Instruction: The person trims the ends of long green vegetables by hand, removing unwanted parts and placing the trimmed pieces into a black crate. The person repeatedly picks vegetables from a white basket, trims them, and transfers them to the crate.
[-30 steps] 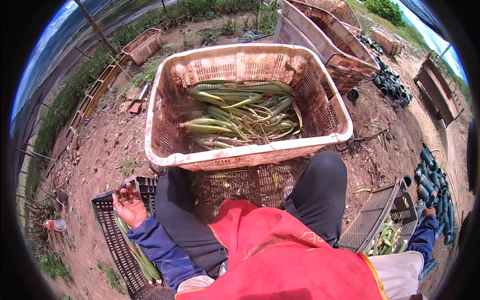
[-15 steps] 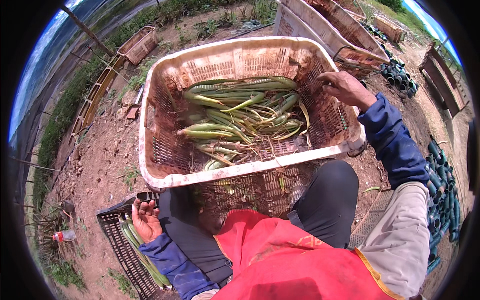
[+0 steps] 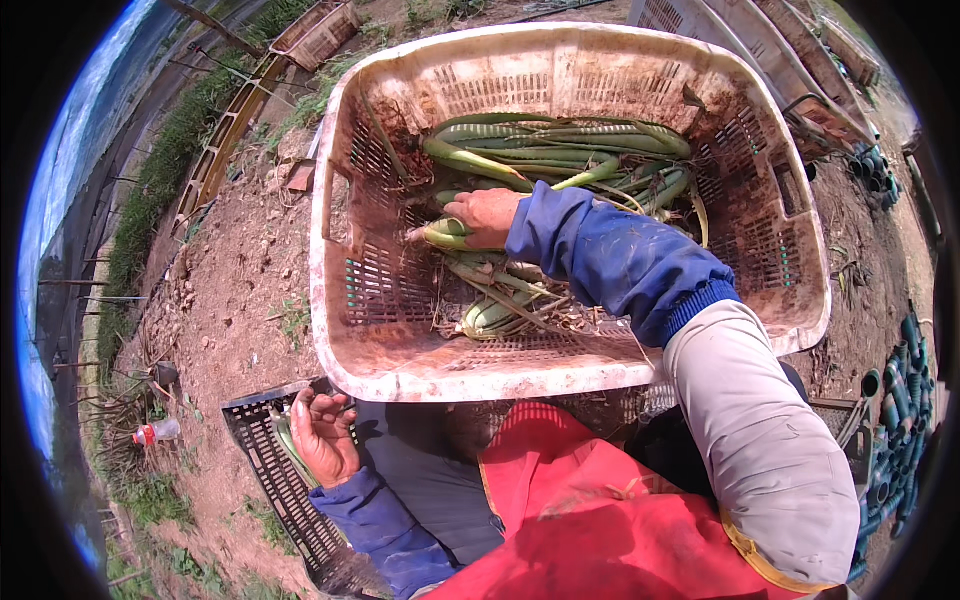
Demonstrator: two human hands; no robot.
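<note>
Head view: I count two bare hands and, closest to the person, two crates, one large stained crate [image 3: 500, 385] holding a heap of long green leaves [image 3: 560, 150] too tangled to count, and one black mesh crate [image 3: 290, 510]. Inside the first, the right hand [image 3: 482, 216] bends over a thick, yellowish-green leaf [image 3: 441, 236], its grip unclear to me, while the left hand [image 3: 324, 435] lies open, fingers loosely curled, by the second.

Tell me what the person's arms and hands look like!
The left hand and right hand are bare, without gloves. Blue sleeves cover both forearms; the right one has a gathered edge near the elbow, where a pale grey sleeve shows.
</note>
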